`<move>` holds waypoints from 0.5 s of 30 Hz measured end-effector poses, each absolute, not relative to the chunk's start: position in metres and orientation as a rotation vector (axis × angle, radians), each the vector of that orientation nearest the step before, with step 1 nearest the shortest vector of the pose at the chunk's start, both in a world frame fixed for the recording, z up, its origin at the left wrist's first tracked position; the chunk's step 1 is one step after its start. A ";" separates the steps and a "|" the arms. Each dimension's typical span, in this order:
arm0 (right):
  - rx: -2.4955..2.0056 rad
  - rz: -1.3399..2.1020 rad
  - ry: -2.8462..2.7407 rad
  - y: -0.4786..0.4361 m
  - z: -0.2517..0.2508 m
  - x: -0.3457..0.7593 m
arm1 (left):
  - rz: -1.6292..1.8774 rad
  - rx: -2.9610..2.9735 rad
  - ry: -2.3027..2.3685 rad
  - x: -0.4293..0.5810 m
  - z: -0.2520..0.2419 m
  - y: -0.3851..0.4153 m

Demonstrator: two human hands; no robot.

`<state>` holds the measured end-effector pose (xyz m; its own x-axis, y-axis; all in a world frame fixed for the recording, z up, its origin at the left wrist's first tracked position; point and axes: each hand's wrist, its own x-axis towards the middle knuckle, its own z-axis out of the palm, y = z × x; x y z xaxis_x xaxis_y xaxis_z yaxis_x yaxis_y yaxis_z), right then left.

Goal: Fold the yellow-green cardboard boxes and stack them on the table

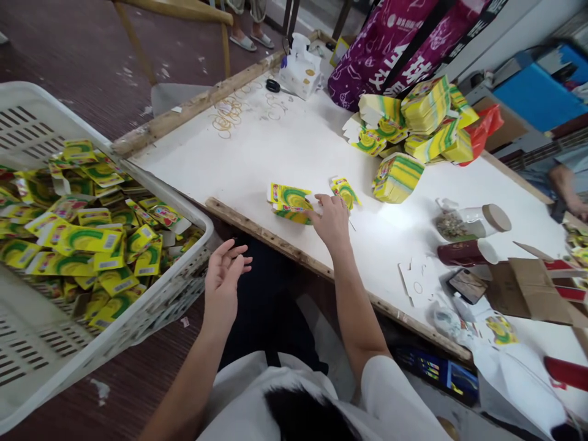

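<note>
My right hand [331, 222] rests on the white table [285, 144], its fingers touching a small stack of flat yellow-green cartons [290, 203]. Another loose carton [345, 192] lies just beyond the fingers. Whether the fingers grip the stack or only press on it I cannot tell. My left hand [223, 283] hovers below the table's edge, palm up, fingers loosely spread and empty, beside the white plastic crate [202, 229] filled with several folded yellow-green cartons [87, 236].
Bundles of stacked cartons [420, 131] sit at the far right by a magenta bag [390, 46]. A tipped jar [475, 222], a red tube [463, 252], cardboard [528, 288] and a phone [467, 285] lie right. Rubber bands [232, 113] are scattered far left. Another person's arm [567, 190] is at the right edge.
</note>
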<state>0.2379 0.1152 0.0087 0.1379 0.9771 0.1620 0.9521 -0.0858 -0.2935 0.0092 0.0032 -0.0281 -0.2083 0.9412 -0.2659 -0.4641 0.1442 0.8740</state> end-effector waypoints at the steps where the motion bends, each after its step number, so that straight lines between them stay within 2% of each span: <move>1: -2.109 0.097 -1.882 0.117 0.010 0.236 | 1.402 0.584 1.141 0.009 -0.028 0.002; 8: -2.145 0.183 -1.862 0.128 0.009 0.231 | 1.302 0.655 1.157 0.014 -0.028 -0.007; 15: -1.933 0.326 -1.802 0.124 0.020 0.236 | 1.213 0.734 1.111 0.020 -0.031 -0.013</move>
